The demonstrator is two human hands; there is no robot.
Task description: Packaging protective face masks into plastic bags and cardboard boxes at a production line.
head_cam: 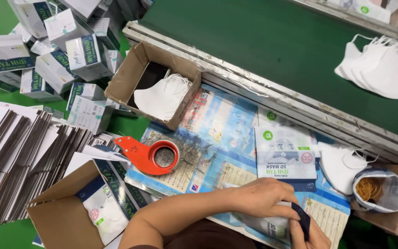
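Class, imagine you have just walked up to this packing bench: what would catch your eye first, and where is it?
The bright orange plastic tape dispenser stands out, lying mid-table on printed paper. Behind it, an open brown cardboard box holds white folded face masks, with more white masks on the green conveyor belt. At the near edge, the left hand and right hand handle a flat packet.

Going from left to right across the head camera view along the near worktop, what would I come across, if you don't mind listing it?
Stack of flat cartons → open cardboard box of packets → red tape dispenser → left hand → white masks → bag of rubber bands.
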